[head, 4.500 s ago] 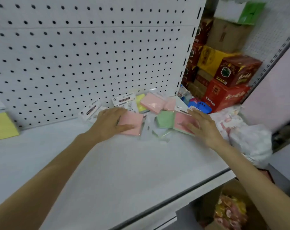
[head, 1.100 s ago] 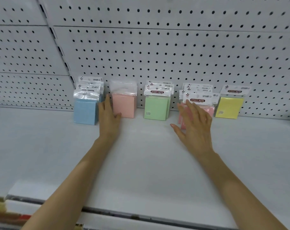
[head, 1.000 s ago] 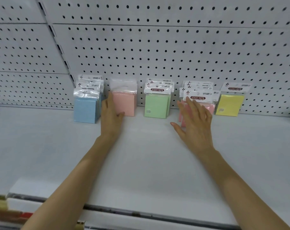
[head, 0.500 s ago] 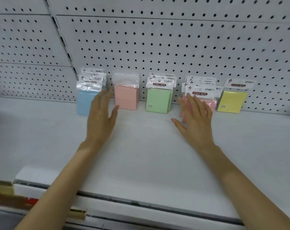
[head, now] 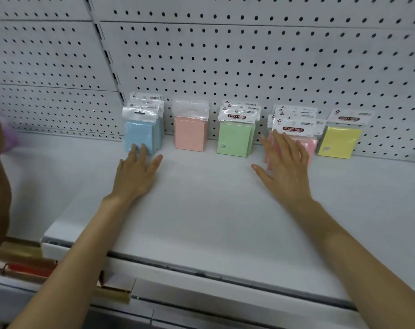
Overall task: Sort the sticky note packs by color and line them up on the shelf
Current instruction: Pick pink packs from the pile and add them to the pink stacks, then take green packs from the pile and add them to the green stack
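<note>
Five groups of sticky note packs stand upright in a row against the pegboard: blue packs (head: 140,134), salmon packs (head: 189,132), green packs (head: 235,138), pink packs (head: 308,143) and a yellow pack (head: 339,142). My left hand (head: 136,174) lies flat with straight fingers, its fingertips at the bottom of the front blue pack. My right hand (head: 284,167) is spread with straight fingers in front of the pink packs and covers their lower part. Neither hand holds anything.
The white shelf (head: 213,210) runs wide in front of the packs, with its front edge (head: 201,264) below my forearms. A white pegboard (head: 249,62) forms the back wall. Gold and red items (head: 23,262) lie on the lower level at left.
My left hand has slid left, away from the salmon packs to the front of the blue packs. My right hand stays in front of the pink packs. The view has shifted slightly.
</note>
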